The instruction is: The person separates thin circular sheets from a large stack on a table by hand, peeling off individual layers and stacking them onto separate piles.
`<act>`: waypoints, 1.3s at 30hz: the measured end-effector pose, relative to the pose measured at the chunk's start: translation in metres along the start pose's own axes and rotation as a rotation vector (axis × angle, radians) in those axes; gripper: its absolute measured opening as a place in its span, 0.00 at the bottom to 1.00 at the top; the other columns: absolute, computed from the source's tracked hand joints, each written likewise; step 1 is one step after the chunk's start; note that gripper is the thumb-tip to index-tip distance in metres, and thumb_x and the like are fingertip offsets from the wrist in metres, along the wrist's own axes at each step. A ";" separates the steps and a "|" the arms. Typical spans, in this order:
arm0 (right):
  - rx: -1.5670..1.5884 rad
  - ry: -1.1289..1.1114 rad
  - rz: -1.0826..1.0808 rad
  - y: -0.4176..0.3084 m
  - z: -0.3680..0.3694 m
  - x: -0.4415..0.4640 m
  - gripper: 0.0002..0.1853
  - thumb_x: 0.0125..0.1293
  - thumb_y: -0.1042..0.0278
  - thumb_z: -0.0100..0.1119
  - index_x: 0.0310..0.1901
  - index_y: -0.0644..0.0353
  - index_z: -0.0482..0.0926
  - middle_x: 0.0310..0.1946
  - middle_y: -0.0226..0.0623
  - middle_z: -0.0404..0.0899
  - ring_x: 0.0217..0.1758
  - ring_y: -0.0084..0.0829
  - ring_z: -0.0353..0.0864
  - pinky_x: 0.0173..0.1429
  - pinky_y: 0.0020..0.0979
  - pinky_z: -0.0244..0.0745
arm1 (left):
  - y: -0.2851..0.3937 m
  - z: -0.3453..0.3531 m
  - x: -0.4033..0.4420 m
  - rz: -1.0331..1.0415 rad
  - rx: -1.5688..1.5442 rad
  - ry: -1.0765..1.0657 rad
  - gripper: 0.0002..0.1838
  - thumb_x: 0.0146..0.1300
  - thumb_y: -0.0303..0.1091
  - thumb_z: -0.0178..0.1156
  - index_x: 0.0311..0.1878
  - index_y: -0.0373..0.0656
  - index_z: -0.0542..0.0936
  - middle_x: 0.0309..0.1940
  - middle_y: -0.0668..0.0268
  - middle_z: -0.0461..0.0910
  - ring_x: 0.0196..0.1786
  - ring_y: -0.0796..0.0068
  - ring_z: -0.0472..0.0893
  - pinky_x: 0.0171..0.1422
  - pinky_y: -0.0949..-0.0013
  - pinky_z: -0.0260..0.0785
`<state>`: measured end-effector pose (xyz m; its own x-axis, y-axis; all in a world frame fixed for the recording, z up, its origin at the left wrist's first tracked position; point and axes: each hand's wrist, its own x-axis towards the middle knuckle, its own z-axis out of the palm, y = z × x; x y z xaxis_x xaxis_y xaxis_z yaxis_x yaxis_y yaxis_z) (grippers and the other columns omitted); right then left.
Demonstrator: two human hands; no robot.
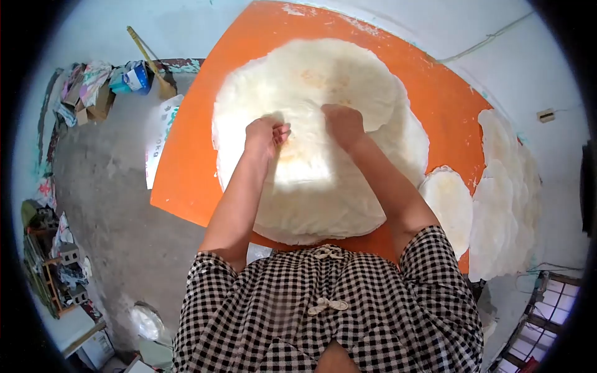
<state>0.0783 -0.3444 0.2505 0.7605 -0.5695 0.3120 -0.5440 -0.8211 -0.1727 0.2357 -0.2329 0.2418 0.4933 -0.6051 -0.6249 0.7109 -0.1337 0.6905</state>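
Large, thin, pale round sheets [311,211] lie overlapped on an orange table [186,180], with light brown spots near the top. My left hand [267,132] is over the middle of the sheets, its fingers curled in; whether they pinch a bit of sheet is too small to tell. To its right, my right hand [343,123] is closed with knuckles up at the edge of the upper sheet, its fingertips mostly hidden. A gap separates the two hands.
A smaller round sheet [448,202] and a stack of overlapping pale sheets [497,211] lie at the right. A broom [151,59], a blue container [132,79] and a cardboard box [98,107] stand by the left wall. Shelving with clutter is at the lower left.
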 end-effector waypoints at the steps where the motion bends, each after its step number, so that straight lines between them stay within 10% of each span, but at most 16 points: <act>1: 0.027 0.016 0.002 -0.006 0.000 0.003 0.03 0.50 0.72 0.49 0.24 0.56 0.73 0.23 0.39 0.76 0.30 0.42 0.77 0.31 0.41 0.72 | 0.006 0.001 -0.002 -0.036 0.022 0.015 0.06 0.60 0.24 0.45 0.32 0.32 0.71 0.23 0.58 0.73 0.22 0.70 0.74 0.23 0.73 0.68; 17: 0.012 0.018 0.047 -0.057 -0.011 -0.020 0.23 0.45 0.57 0.64 0.41 0.59 0.70 0.39 0.39 0.70 0.45 0.40 0.71 0.37 0.40 0.72 | 0.016 0.001 -0.007 -0.096 0.119 -0.178 0.09 0.59 0.35 0.50 0.32 0.39 0.72 0.25 0.62 0.74 0.28 0.68 0.76 0.29 0.70 0.68; 27: -0.039 -0.246 0.090 -0.005 0.012 0.019 0.08 0.53 0.60 0.51 0.28 0.54 0.75 0.29 0.40 0.75 0.36 0.38 0.75 0.43 0.41 0.70 | -0.002 -0.016 -0.059 -0.077 -0.219 -0.532 0.13 0.65 0.37 0.44 0.43 0.37 0.70 0.43 0.52 0.76 0.47 0.59 0.77 0.52 0.63 0.69; 34: -0.194 0.162 -0.023 0.007 -0.174 0.102 0.05 0.56 0.67 0.47 0.29 0.55 0.73 0.25 0.42 0.74 0.29 0.39 0.75 0.30 0.36 0.71 | -0.060 -0.077 -0.124 0.150 -0.039 0.110 0.09 0.62 0.33 0.49 0.43 0.39 0.67 0.34 0.64 0.73 0.37 0.73 0.74 0.42 0.70 0.67; 39: -0.326 0.065 -0.281 -0.049 -0.116 0.048 0.05 0.57 0.71 0.44 0.31 0.56 0.72 0.28 0.39 0.77 0.28 0.40 0.77 0.30 0.40 0.71 | -0.056 -0.074 -0.107 0.123 -0.090 0.172 0.08 0.62 0.30 0.50 0.42 0.38 0.66 0.32 0.62 0.74 0.34 0.74 0.76 0.35 0.73 0.68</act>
<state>0.1001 -0.3271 0.3817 0.8769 -0.3129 0.3649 -0.4101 -0.8830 0.2283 0.1801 -0.1032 0.2429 0.6514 -0.4692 -0.5963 0.6785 0.0083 0.7346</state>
